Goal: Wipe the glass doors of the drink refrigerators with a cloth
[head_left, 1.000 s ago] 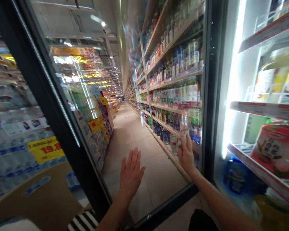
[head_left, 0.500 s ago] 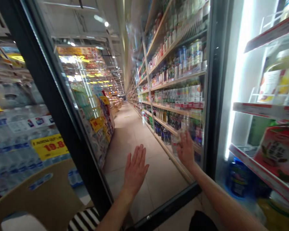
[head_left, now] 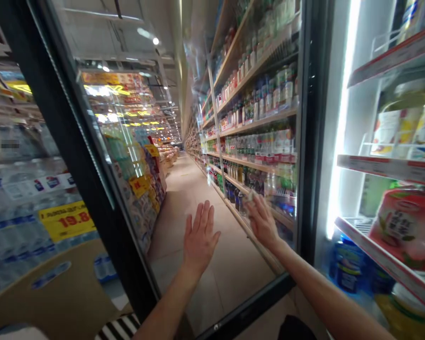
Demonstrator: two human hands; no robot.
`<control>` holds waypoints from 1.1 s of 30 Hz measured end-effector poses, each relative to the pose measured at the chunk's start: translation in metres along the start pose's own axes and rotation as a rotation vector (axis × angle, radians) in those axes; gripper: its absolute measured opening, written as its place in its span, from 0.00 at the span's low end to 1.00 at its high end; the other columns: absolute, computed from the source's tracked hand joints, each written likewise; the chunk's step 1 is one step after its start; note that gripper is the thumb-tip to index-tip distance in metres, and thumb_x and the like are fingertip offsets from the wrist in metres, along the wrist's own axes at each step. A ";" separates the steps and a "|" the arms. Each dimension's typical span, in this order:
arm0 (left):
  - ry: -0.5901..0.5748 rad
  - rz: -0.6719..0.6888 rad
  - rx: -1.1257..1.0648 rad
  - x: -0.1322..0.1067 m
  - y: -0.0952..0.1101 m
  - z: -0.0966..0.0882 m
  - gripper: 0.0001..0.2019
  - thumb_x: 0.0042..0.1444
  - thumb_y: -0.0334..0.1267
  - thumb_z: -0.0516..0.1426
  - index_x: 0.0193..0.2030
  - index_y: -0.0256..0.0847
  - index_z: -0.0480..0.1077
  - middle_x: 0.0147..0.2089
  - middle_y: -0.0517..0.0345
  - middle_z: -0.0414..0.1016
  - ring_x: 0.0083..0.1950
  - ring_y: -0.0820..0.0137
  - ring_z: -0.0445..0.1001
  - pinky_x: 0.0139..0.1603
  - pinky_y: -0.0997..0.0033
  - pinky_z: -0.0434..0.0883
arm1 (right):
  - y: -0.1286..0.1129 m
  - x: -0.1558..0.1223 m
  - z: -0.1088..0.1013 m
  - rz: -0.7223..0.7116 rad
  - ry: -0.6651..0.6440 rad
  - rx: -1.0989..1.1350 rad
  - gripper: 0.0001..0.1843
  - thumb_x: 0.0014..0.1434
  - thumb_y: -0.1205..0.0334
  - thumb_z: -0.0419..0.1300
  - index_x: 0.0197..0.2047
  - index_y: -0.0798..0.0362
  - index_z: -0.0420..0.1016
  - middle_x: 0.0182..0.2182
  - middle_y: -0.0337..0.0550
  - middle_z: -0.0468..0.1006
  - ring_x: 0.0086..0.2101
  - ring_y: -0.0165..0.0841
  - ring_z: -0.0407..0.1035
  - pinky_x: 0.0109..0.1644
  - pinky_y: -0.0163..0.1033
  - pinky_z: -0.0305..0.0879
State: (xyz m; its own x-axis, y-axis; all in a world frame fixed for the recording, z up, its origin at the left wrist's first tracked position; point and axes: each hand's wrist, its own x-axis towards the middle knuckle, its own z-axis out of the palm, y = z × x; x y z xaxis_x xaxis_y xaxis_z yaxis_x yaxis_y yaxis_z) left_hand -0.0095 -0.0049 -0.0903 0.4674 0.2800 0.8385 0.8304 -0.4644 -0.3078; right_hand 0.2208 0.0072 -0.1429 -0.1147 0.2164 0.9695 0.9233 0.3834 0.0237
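Observation:
A glass door with a black frame (head_left: 118, 236) stands swung out in front of me. My left hand (head_left: 200, 238) lies open on the pane, or very close to it, with its fingers stretched upward and nothing in it. To the right, my right hand (head_left: 264, 224) reaches to the same pane. At its fingertips is a small pale, crumpled cloth (head_left: 250, 199), seemingly pressed to the glass; motion blur hides its edges and the exact grip. Through the pane show an aisle and shelves of bottles.
A lit cooler with drinks on shelves (head_left: 386, 167) stands close on my right, a red-and-white pack (head_left: 405, 226) among them. Left are a beige chair (head_left: 81, 274), shrink-wrapped water bottles and a yellow price sign (head_left: 65, 219). The door's bottom rail (head_left: 248, 304) crosses low.
My right hand has moved left and slightly down across the pane with the pale cloth. The left hand stays in nearly the same place. The view has shifted slightly.

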 end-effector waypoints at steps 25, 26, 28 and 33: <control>0.136 -0.046 -0.017 0.029 -0.007 -0.007 0.30 0.59 0.41 0.52 0.66 0.33 0.50 0.66 0.42 0.54 0.70 0.61 0.43 0.68 0.54 0.41 | 0.044 0.082 -0.004 0.295 0.310 -0.074 0.32 0.59 0.70 0.44 0.66 0.49 0.49 0.66 0.47 0.48 0.65 0.42 0.43 0.64 0.59 0.50; 0.155 -0.039 -0.019 0.031 -0.005 -0.007 0.30 0.59 0.41 0.52 0.66 0.32 0.50 0.66 0.42 0.55 0.70 0.62 0.43 0.68 0.55 0.41 | 0.028 0.085 -0.001 0.207 0.276 -0.054 0.32 0.59 0.70 0.44 0.66 0.48 0.49 0.66 0.45 0.49 0.65 0.42 0.43 0.64 0.58 0.50; 0.179 -0.025 -0.022 0.036 -0.004 -0.008 0.30 0.59 0.41 0.51 0.66 0.32 0.48 0.65 0.42 0.55 0.70 0.62 0.43 0.68 0.55 0.40 | 0.002 0.083 0.001 0.004 0.171 -0.013 0.33 0.58 0.71 0.46 0.66 0.46 0.49 0.66 0.43 0.50 0.65 0.42 0.41 0.65 0.57 0.51; 0.125 -0.025 -0.024 0.047 -0.006 -0.009 0.33 0.58 0.43 0.53 0.67 0.36 0.46 0.65 0.46 0.56 0.69 0.64 0.48 0.68 0.58 0.40 | 0.024 0.067 -0.012 -0.225 0.015 -0.036 0.33 0.57 0.71 0.48 0.65 0.44 0.52 0.65 0.42 0.54 0.65 0.40 0.44 0.63 0.55 0.55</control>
State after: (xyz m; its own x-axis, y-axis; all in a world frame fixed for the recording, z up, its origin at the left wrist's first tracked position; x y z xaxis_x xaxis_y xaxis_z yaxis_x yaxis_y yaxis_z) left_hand 0.0050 0.0035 -0.0454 0.4036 0.1854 0.8960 0.8331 -0.4793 -0.2761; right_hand 0.2393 0.0196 -0.0743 -0.3141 0.1160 0.9423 0.8875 0.3883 0.2481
